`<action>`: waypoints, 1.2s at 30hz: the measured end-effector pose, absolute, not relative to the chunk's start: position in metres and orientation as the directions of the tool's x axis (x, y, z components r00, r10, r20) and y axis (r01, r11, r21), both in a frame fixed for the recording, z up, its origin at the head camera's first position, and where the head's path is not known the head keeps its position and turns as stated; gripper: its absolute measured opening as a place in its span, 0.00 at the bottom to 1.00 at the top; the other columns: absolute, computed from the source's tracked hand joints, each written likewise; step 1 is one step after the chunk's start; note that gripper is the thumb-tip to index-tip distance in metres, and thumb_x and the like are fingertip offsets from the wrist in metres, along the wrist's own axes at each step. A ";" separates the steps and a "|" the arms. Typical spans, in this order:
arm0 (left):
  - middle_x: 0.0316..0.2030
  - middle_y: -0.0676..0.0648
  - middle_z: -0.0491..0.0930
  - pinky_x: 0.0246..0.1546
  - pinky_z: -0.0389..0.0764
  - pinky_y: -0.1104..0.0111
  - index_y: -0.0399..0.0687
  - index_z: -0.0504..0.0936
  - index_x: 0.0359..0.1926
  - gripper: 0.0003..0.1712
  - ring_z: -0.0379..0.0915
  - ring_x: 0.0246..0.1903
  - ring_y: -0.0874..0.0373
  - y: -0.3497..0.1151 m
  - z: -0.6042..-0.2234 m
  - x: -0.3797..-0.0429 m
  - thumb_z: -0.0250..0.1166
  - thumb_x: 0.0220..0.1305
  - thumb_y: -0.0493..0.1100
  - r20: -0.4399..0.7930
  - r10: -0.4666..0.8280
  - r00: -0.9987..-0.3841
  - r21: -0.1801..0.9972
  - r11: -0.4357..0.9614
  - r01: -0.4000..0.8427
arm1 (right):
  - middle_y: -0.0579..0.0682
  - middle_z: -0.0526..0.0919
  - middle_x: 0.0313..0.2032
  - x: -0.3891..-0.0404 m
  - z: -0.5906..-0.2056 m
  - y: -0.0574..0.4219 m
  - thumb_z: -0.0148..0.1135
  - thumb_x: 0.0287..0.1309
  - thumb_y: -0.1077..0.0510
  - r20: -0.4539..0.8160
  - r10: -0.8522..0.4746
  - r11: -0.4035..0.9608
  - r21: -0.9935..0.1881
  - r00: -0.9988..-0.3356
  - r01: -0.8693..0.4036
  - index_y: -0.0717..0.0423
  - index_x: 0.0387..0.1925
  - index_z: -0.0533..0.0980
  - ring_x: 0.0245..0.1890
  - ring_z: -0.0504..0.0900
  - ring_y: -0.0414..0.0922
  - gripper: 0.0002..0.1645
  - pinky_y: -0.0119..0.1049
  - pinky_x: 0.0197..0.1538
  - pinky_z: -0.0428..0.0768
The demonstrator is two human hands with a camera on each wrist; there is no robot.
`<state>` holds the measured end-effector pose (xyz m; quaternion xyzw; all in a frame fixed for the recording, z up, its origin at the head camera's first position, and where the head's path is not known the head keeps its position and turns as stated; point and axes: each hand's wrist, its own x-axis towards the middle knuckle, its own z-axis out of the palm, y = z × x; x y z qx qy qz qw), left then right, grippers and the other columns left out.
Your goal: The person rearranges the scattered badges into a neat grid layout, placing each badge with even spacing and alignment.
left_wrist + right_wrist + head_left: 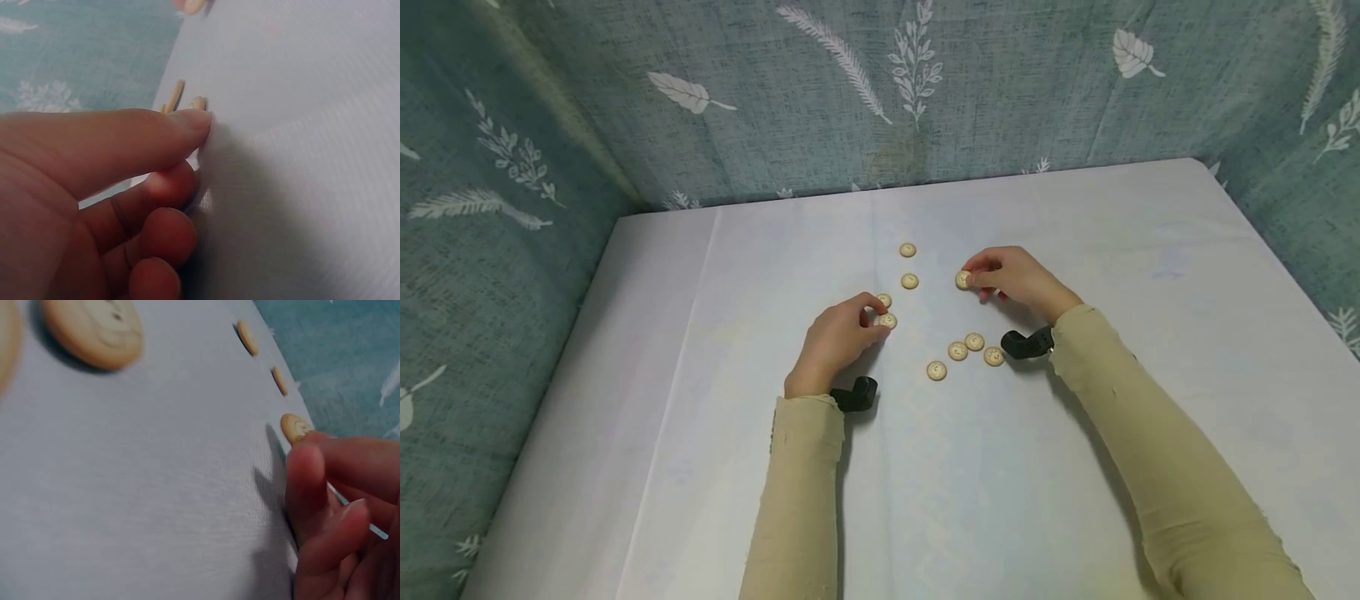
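Observation:
Between the thumb and forefinger of my right hand (1011, 277) is a small round biscuit (963, 280), tan with a face-like pattern. The right wrist view shows that biscuit (294, 427) tilted up at the fingertips, its shadow on the cloth. My left hand (838, 337) pinches another biscuit (888, 321) at its edge, low over the table. In the left wrist view the thumb (169, 128) hides most of it. One more biscuit (884, 300) lies right beside the left forefinger.
Two biscuits lie farther back, one (907, 249) behind the other (910, 281). Nearer me several more lie in a loose group, including one biscuit (936, 370) at its left end. A white cloth (737, 483) covers the table; a green leaf-patterned curtain (760, 108) stands behind.

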<state>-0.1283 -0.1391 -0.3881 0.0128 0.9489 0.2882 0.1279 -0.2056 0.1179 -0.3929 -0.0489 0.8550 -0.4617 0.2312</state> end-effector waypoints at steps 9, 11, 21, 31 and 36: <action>0.28 0.50 0.71 0.28 0.65 0.65 0.58 0.75 0.42 0.13 0.66 0.28 0.55 -0.140 -0.387 -0.129 0.63 0.55 0.50 -0.234 0.100 -0.967 0.541 0.840 -0.044 | 0.52 0.80 0.32 -0.221 -0.395 0.110 0.58 0.55 0.50 -0.373 -0.237 0.499 -0.839 -0.897 0.217 0.49 0.46 0.73 0.28 0.77 0.45 0.16 0.33 0.26 0.69; 0.28 0.51 0.71 0.28 0.65 0.65 0.58 0.75 0.42 0.13 0.66 0.28 0.55 -0.141 -0.387 -0.129 0.63 0.55 0.51 -0.230 0.103 -0.968 0.542 0.840 -0.040 | 0.53 0.80 0.32 -0.224 -0.396 0.107 0.59 0.55 0.51 -0.359 -0.223 0.481 -0.849 -0.906 0.218 0.49 0.45 0.73 0.27 0.78 0.44 0.16 0.32 0.25 0.69; 0.27 0.51 0.71 0.29 0.65 0.65 0.58 0.75 0.41 0.13 0.66 0.28 0.56 -0.140 -0.388 -0.128 0.63 0.55 0.51 -0.210 0.114 -0.971 0.559 0.829 -0.024 | 0.52 0.80 0.34 -0.237 -0.395 0.094 0.57 0.56 0.55 -0.319 -0.160 0.428 -0.875 -0.934 0.225 0.54 0.44 0.73 0.25 0.80 0.42 0.14 0.31 0.22 0.68; 0.26 0.52 0.71 0.27 0.65 0.66 0.58 0.75 0.41 0.12 0.66 0.27 0.57 -0.140 -0.389 -0.127 0.63 0.55 0.50 -0.186 0.117 -0.976 0.561 0.828 -0.008 | 0.53 0.78 0.29 -0.245 -0.391 0.081 0.58 0.56 0.55 -0.285 -0.121 0.486 -0.852 -0.951 0.194 0.54 0.40 0.75 0.21 0.76 0.43 0.11 0.33 0.23 0.71; 0.26 0.52 0.71 0.28 0.65 0.66 0.58 0.75 0.41 0.12 0.66 0.27 0.57 -0.140 -0.390 -0.127 0.63 0.55 0.50 -0.194 0.109 -0.975 0.554 0.832 -0.017 | 0.51 0.78 0.25 -0.247 -0.393 0.075 0.57 0.56 0.54 -0.237 -0.107 0.562 -0.815 -0.966 0.138 0.54 0.38 0.76 0.21 0.74 0.43 0.10 0.34 0.25 0.71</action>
